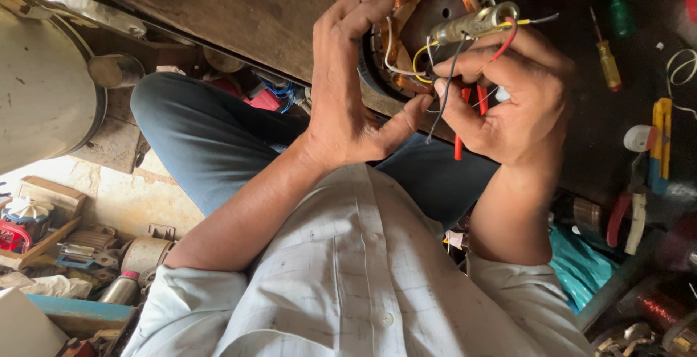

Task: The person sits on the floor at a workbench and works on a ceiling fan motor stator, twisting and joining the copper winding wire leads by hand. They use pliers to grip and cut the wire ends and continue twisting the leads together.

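A round motor stator with copper windings rests on the edge of a dark workbench. My left hand curls over its left rim, thumb stretched toward the other hand. My right hand pinches thin wires coming off the stator: yellow, white, black and a red wire. A metal cylinder lies across the top of that hand's fingers. Red tool handles stick down out of the right palm. My light shirt and blue trousers fill the lower view.
A yellow-handled screwdriver, a green-handled one and a yellow tool lie on the bench at right. Below them are a teal bag and a copper wire spool. A large metal drum and scattered parts are at left.
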